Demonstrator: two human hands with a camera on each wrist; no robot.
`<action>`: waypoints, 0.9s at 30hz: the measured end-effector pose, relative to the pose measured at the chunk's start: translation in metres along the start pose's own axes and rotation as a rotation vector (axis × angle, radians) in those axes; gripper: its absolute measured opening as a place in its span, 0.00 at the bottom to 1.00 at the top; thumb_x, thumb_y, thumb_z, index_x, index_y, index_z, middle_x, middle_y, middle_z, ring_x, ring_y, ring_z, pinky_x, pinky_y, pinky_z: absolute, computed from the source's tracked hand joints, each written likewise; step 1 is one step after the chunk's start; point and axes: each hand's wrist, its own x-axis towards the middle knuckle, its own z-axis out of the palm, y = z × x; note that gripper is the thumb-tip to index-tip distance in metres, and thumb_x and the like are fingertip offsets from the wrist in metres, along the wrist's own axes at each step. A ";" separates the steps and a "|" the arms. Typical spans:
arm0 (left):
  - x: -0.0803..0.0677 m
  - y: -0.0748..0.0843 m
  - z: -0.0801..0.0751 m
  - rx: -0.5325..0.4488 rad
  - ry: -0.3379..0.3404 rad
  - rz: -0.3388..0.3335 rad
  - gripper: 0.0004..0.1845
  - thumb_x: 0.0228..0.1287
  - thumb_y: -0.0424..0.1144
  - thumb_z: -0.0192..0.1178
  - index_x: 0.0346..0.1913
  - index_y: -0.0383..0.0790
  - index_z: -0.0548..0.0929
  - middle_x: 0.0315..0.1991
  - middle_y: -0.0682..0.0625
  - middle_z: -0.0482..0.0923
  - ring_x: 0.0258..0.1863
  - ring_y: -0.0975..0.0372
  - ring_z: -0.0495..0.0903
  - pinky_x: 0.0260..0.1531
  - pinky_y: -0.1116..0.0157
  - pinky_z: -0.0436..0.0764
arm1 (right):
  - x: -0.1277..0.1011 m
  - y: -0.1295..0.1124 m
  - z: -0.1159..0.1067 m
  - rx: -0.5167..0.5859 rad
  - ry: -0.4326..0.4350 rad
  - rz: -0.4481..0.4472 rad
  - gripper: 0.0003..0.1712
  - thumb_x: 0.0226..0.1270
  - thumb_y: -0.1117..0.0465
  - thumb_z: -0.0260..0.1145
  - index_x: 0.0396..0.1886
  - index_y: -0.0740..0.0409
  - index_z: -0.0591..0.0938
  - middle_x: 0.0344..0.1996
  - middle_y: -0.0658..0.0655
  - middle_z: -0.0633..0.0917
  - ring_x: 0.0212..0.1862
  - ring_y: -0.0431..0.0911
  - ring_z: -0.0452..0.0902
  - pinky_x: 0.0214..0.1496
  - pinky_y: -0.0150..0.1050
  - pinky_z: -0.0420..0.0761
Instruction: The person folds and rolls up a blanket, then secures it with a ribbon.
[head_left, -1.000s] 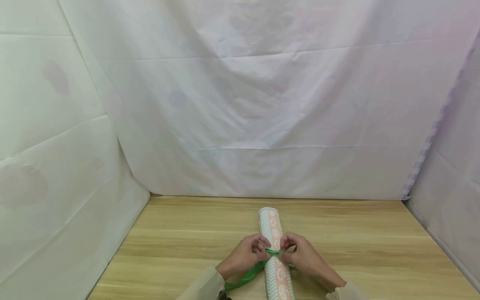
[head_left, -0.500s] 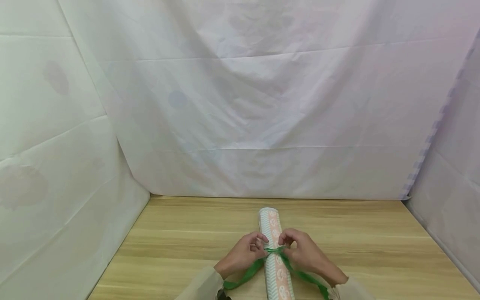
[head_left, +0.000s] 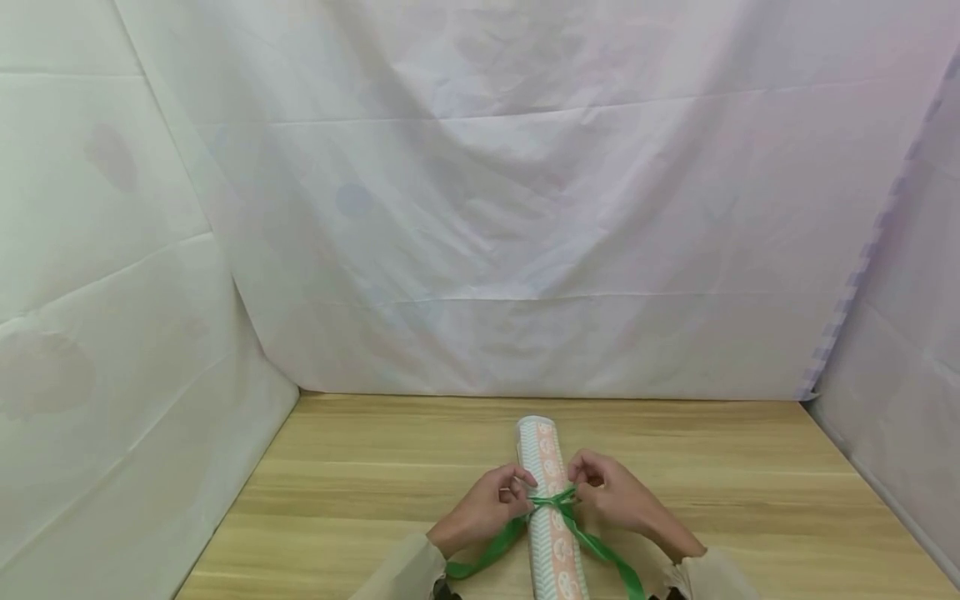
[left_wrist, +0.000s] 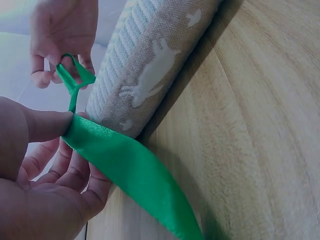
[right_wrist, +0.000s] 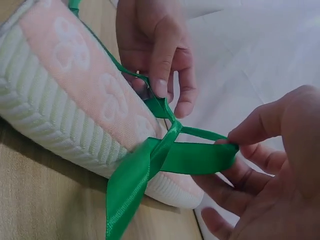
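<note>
A rolled patterned cloth (head_left: 550, 458), with pale ridged stripes and a peach band of white figures, lies lengthwise on the table. Green ribbon (head_left: 553, 502) wraps round its middle and crosses on top. My left hand (head_left: 487, 506) pinches the ribbon left of the crossing between thumb and fingers; a wide tail (left_wrist: 130, 162) hangs below it. On the other side, my right hand (head_left: 613, 493) pinches a folded ribbon loop (right_wrist: 200, 157) between thumb and fingers, just off the roll. A second tail (head_left: 611, 558) runs toward the right sleeve. The roll's near end is cut off in the head view.
The wood-grain table (head_left: 375, 467) extends on both sides of the roll. A white cloth backdrop (head_left: 480, 250) hangs behind it, and white sheets (head_left: 112, 375) stand along the left and right sides.
My right hand has moved right and slightly up, drawing the ribbon loop away from the crossing. The right tail has come into view and shifted a little. My left hand stays nearly still.
</note>
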 end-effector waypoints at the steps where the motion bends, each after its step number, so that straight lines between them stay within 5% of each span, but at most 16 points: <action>1: 0.000 0.000 0.000 -0.001 -0.002 0.002 0.12 0.68 0.27 0.57 0.52 0.37 0.78 0.32 0.51 0.75 0.31 0.62 0.78 0.32 0.73 0.76 | 0.000 0.000 -0.001 0.046 -0.011 -0.003 0.05 0.68 0.72 0.53 0.42 0.67 0.74 0.30 0.57 0.78 0.33 0.45 0.77 0.37 0.36 0.79; 5: 0.001 -0.002 0.000 0.008 -0.006 0.010 0.11 0.68 0.27 0.57 0.51 0.37 0.78 0.33 0.51 0.75 0.31 0.63 0.78 0.32 0.73 0.77 | -0.001 0.000 -0.005 0.090 -0.023 -0.020 0.06 0.68 0.73 0.54 0.44 0.69 0.73 0.30 0.58 0.78 0.31 0.44 0.78 0.35 0.37 0.81; 14: 0.000 -0.005 -0.002 0.017 0.000 0.014 0.10 0.68 0.27 0.58 0.50 0.38 0.79 0.32 0.52 0.75 0.29 0.64 0.76 0.30 0.72 0.75 | -0.003 -0.004 -0.022 -0.127 0.010 -0.062 0.06 0.63 0.69 0.63 0.33 0.53 0.79 0.23 0.46 0.76 0.26 0.35 0.68 0.27 0.31 0.71; 27: -0.001 -0.002 -0.003 0.016 -0.014 0.013 0.10 0.68 0.27 0.57 0.50 0.37 0.78 0.32 0.51 0.75 0.30 0.64 0.78 0.31 0.73 0.76 | -0.015 -0.003 -0.042 -0.247 0.020 -0.006 0.04 0.66 0.59 0.69 0.38 0.53 0.84 0.19 0.44 0.75 0.22 0.32 0.66 0.24 0.30 0.71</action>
